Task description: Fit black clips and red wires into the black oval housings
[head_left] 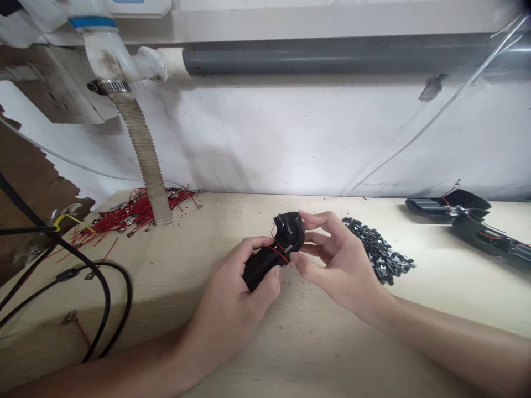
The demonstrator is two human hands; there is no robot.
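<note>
2 hands (240, 287) (342, 260) hold black casing (259, 266) — red wire (280, 254) across.

Room: near-middle tabletop (315, 354) | left block: black cables (108, 298), ribbed hose (143, 146) | right block: parts heap (379, 255) beside right hand (346, 262)

My left hand (244, 298) hides part of this black casing (293, 228)! Toward the tabletop's (315, 348) back edge, my view crops one dark shell (470, 233) at right.

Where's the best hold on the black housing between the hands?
Grip the black housing by its straight section, probably from the near left, where the left hand is: it looks long and slim, whereas a red wire crosses beside the curved end.
</note>
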